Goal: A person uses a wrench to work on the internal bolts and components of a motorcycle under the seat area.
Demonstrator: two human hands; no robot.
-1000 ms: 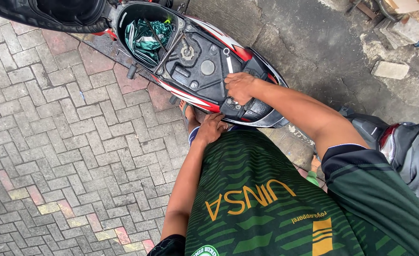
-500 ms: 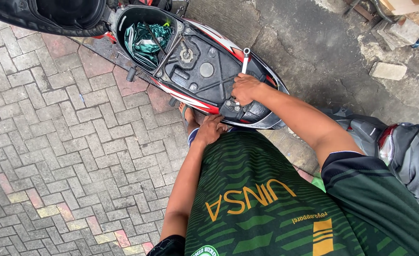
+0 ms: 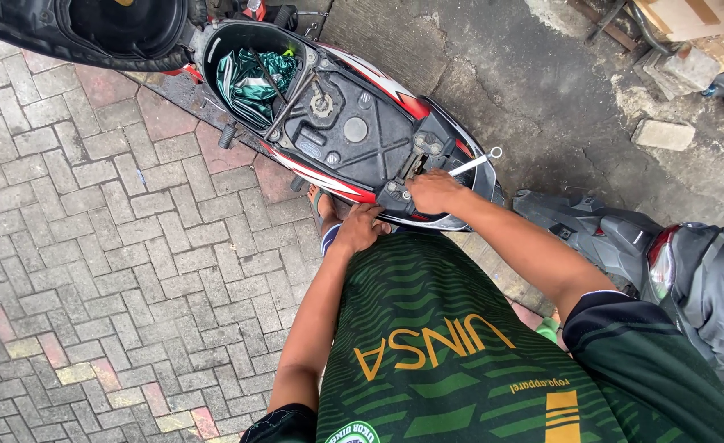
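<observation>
Right hand fisted around the handle of a slim metal wrench, ring end poking out toward the right, hand sitting on the tail of the scooter just behind the bolt bracket. Left hand lower, fingers curled against the white-and-red side panel under the tail edge; can't tell whether it grips anything or just braces. Working tip of the wrench is hidden under the fist, so can't see if it is seated on a fastener.

Risks, as a judgement: a thin smooth tool held mid-shaft could slip off a bolt head and knuckles would hit hard plastic edges. A loosened bolt could drop into the recesses of the matte black frame cover. Seat is tipped up and open at top left; a bump could bring it down.

Materials: scooter body is glossy plastic, white with red stripes; inner cover dull black, moulded, with round caps and holes. Storage bucket deep, oval, holding crumpled green shiny cloth or raincoat. Ground left is grey interlocking paving brick, some reddish; right is rough stained concrete with a loose stone block. Grey detached body panels lie at right, just beside the right arm. Person wears a green patterned jersey.
</observation>
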